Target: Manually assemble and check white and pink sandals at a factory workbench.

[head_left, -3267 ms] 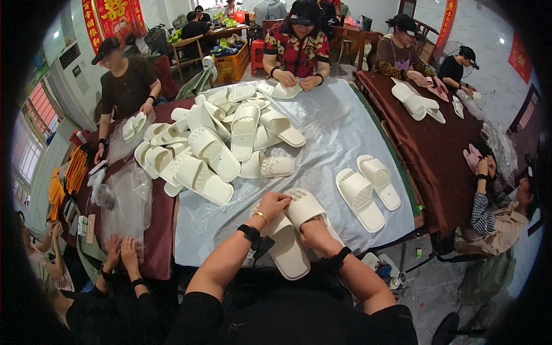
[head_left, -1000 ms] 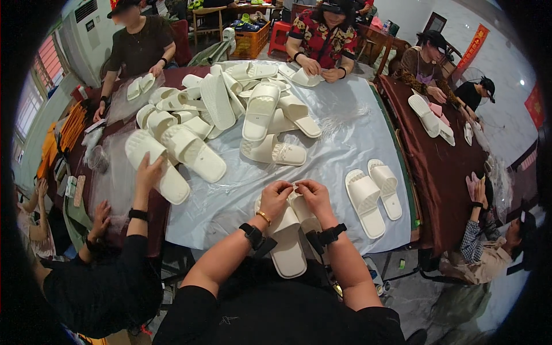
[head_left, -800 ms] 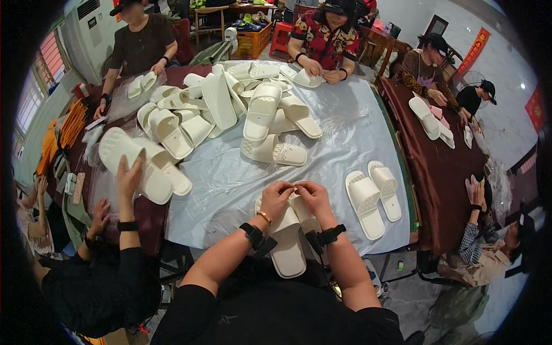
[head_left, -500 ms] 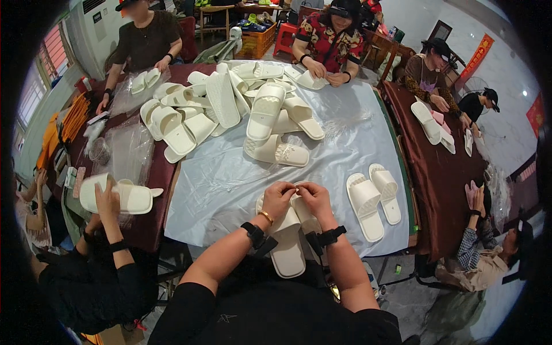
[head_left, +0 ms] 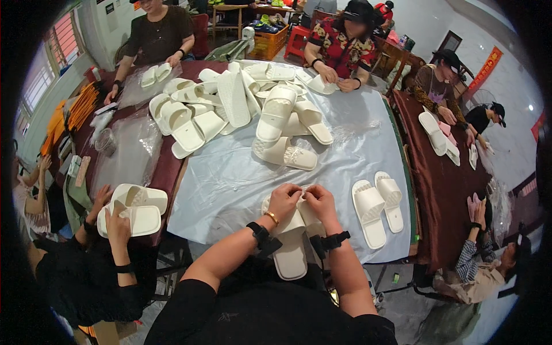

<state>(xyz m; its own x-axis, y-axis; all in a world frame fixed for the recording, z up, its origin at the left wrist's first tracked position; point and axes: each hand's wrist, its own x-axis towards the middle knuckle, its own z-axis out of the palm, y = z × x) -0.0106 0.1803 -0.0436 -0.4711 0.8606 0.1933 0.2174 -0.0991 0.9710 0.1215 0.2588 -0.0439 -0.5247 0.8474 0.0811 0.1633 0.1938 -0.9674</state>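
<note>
Clearly, both hands are drawn into a fine pinch: the left hand (head_left: pixel 283 200) and the right hand (head_left: pixel 320 202) meet almost tip to tip, thumbs and forefingers all but closed, and whatever may sit between them is too small to make out. Directly under them, reaching toward 6 o'clock, lie the left slipper (head_left: pixel 290 253) and the right slipper (head_left: pixel 311 218), side by side on a pale blue-grey sheet (head_left: pixel 345 158), the right one mostly covered by the hand and wrist. Taking the fingertips as the dial's centre, an orange crate (head_left: pixel 270 46) stands far off near 12 o'clock, with dark blue and yellow-green shoes in it. Between 9 and 10 a clear cup (head_left: pixel 105 142), its contents unreadable, stands just beside a flat clear bag (head_left: pixel 129 154). Toward 10, a small pair of slippers (head_left: pixel 156 75) lies in or on another clear plastic bag; I cannot tell which. The slippers under the fingers are cream-white, with broad smooth straps and a squarish, rounded heel on the left one. A matching pair (head_left: pixel 376 210) rests near 3 o'clock, its insoles bumpy; a jumbled heap (head_left: pixel 233 100) fills 11. Just below 9, a co-worker's hand (head_left: pixel 119 227) grips two more slippers (head_left: pixel 146 219).
</note>
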